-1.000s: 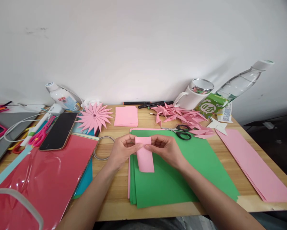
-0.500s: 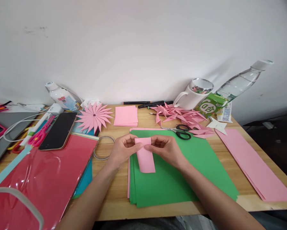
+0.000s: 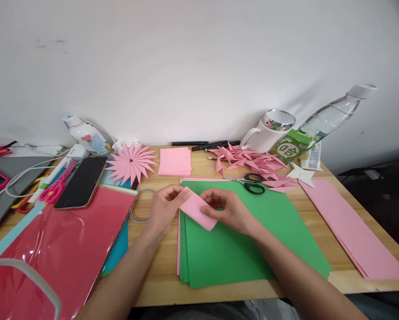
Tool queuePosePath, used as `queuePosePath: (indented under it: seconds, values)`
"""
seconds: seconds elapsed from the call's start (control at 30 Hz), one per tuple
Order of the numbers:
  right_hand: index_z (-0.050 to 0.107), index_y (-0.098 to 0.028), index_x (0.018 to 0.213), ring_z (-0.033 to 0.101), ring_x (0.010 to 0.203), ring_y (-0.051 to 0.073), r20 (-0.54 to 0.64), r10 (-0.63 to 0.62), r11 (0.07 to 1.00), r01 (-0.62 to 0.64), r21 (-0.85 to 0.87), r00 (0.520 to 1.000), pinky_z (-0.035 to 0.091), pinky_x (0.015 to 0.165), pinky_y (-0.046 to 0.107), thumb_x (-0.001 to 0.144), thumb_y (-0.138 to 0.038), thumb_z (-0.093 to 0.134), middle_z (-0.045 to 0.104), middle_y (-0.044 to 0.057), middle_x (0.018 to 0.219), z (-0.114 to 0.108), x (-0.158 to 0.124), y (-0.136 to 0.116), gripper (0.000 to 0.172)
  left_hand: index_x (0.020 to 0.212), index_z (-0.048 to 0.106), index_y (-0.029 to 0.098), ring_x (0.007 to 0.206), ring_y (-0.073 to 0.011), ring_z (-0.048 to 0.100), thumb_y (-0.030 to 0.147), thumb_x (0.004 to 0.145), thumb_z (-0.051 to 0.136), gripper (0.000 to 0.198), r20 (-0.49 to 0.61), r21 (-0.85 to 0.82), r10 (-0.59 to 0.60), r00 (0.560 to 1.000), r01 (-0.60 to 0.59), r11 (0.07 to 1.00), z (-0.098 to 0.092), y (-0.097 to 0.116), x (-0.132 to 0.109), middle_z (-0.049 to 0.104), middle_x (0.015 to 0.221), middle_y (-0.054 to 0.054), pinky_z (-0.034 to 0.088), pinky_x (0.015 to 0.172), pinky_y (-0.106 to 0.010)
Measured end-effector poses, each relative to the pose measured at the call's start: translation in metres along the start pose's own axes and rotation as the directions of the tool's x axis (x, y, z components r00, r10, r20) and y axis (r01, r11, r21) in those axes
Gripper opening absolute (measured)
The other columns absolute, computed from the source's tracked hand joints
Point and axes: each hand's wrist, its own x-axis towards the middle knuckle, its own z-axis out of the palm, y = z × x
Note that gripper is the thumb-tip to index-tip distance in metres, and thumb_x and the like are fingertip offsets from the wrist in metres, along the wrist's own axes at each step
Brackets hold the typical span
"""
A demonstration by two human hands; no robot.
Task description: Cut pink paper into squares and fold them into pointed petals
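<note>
One red folder (image 3: 59, 244) is noted well left of the left hand (image 3: 164, 208), with a phone (image 3: 81, 181) lying beyond it. A ring (image 3: 136, 209) is seen just left of that hand, and a pink flower (image 3: 131, 162) farther back. Left hand: closed, the upper end of a pink slip (image 3: 197, 210) pinched between thumb and fingers. The slip is held tilted between both hands, over green sheets (image 3: 253, 240). Right hand (image 3: 231, 211): closed on the slip's lower end, thumb on top. Pink squares (image 3: 174, 161) are stacked beyond both hands. Scissors (image 3: 249, 183) lie just beyond the right hand, with folded points (image 3: 249, 161) behind them. Pink strips (image 3: 349, 226) lie well right.
</note>
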Motion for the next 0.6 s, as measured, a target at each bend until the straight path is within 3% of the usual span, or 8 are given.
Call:
queuePosePath:
  seconds: [0.1,0.27,0.43,0.6]
  values:
    - [0.062,-0.016,0.076,0.052,0.061,0.011,-0.084,-0.022,1.000,0.022,-0.002,0.996,0.041,0.057,0.024,0.073,-0.034,0.066,0.060,0.000,0.069,-0.0012,0.0009,-0.0003,0.019,0.069,0.066,0.014,0.060,-0.0095,0.051,0.035,0.062,0.077,0.024,-0.079,-0.092,0.006,0.997,-0.013,0.996,-0.0019,0.0001,0.0033,0.063,0.066,0.000,0.040,0.058,-0.021]
    - [0.062,-0.017,0.075,0.052,0.059,0.012,-0.289,-0.049,0.994,0.075,0.079,0.956,0.041,0.053,0.024,0.068,-0.035,0.071,0.061,0.001,0.070,-0.0005,0.0019,0.0018,0.022,0.069,0.062,0.014,0.062,-0.0086,0.049,0.037,0.066,0.074,0.026,-0.096,-0.032,0.069,0.993,-0.072,0.997,-0.0016,0.0023,0.0026,0.059,0.066,0.001,0.039,0.058,-0.019]
    - [0.063,-0.017,0.078,0.054,0.062,0.013,-0.350,-0.050,0.985,0.104,0.136,0.935,0.043,0.054,0.024,0.064,-0.034,0.076,0.061,0.002,0.073,-0.0022,0.0034,0.0040,0.025,0.068,0.059,0.015,0.060,-0.0078,0.047,0.036,0.063,0.076,0.028,-0.111,-0.109,0.070,0.991,-0.082,0.991,-0.0009,0.0008,0.0030,0.057,0.065,0.002,0.037,0.057,-0.019]
    - [0.064,-0.017,0.076,0.050,0.055,0.010,-0.383,-0.025,0.979,0.099,0.176,0.923,0.041,0.049,0.022,0.057,-0.036,0.081,0.057,-0.002,0.062,-0.0030,0.0032,-0.0003,0.031,0.067,0.059,0.014,0.059,-0.0078,0.047,0.037,0.058,0.079,0.032,-0.141,-0.186,0.052,0.989,-0.078,0.979,-0.0001,0.0013,0.0045,0.057,0.065,0.002,0.037,0.055,-0.019]
